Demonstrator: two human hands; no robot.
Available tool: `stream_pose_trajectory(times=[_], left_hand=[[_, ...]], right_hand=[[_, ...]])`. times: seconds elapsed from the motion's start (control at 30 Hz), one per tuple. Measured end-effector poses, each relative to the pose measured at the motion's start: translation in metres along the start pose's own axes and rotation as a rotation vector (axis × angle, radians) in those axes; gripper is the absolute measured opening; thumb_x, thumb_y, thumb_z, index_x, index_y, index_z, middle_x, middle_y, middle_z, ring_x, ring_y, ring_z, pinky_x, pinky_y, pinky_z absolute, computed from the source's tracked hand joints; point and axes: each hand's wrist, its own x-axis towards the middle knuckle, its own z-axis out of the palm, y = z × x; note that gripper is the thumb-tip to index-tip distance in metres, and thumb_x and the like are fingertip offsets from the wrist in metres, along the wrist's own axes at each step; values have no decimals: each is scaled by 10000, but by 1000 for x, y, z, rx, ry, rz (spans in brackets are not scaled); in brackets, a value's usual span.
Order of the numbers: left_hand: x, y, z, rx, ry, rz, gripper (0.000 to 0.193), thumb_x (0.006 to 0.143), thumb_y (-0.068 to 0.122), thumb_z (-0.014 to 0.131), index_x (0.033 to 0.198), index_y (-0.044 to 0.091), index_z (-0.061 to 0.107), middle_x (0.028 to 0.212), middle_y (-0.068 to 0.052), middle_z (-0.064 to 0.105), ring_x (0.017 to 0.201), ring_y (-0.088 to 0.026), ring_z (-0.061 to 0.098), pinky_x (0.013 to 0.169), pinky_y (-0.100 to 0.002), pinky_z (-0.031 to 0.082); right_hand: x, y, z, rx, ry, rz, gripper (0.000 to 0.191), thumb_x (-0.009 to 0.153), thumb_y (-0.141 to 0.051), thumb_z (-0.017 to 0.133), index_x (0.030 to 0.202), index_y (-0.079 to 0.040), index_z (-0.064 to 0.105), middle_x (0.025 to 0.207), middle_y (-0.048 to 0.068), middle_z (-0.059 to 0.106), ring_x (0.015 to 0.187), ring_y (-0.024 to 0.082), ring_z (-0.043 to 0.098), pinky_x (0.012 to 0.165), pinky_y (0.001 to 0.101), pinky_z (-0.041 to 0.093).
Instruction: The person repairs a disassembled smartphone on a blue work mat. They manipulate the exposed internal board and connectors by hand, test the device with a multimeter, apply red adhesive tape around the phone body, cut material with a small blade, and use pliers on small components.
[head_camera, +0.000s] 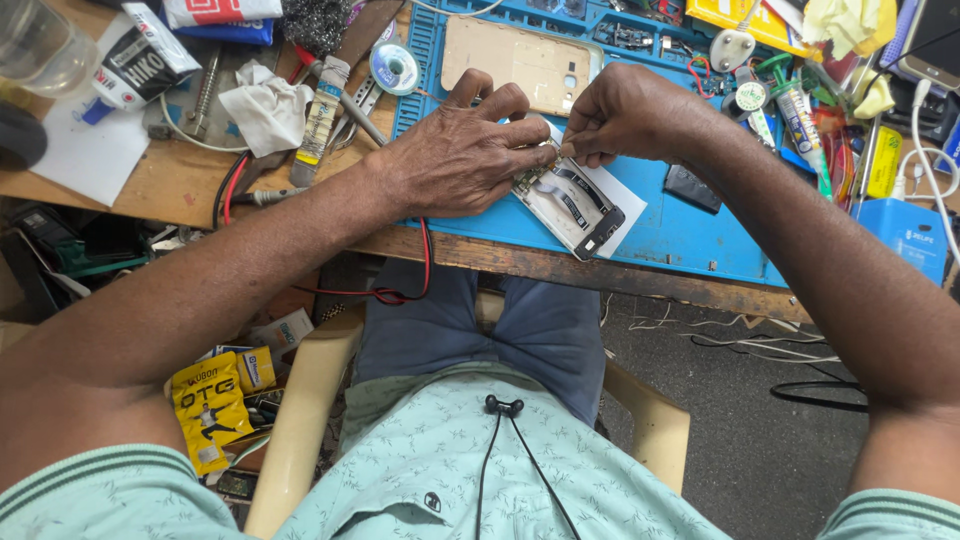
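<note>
On blue mat (690, 235), both hands on opened phone (572, 200).

left hand (455, 160): palm down, fingers pointing to 3 o'clock
right hand (625, 115): fingertips pinched together, pointing to 9 o'clock

Bright, even daylight; soft shadows under the hands beside the blue mat (690, 235); sharp focus; wide-angle bending at edges.

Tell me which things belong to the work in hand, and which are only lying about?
In use: left hand and right hand on the opened phone; blue mat.

Lying about: phone back cover, white cloth, solder spool, yellow packet.
</note>
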Motion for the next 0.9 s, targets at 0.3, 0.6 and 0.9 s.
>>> stream_pose_trajectory(times=[0.3,0.6,0.9], left_hand=[[5,-7,6,-189,31,7,601,877,537,717,1350,169,671,1383,9,621,1295,-230,469,1040,-437,329],[-6,13,6,-195,43,-214,628,917,610,725,1280,99,681,1266,-41,628,1217,-262,472,1002,-458,328],[11,4,1,-177,18,-130,665,875,663,712,1302,154,689,1271,4,634,1210,-248,472,1018,-463,324]], right_hand=[[-24,8,3,132,167,23,149,925,-127,749,1005,-8,788,840,105,786,737,153,751,712,296,616],[-96,32,38,303,568,69,191,968,-130,755,1135,-40,776,908,84,780,807,97,733,718,251,587],[-145,48,102,235,920,-31,161,978,-91,801,1125,-31,776,956,83,754,830,107,688,756,250,535]])
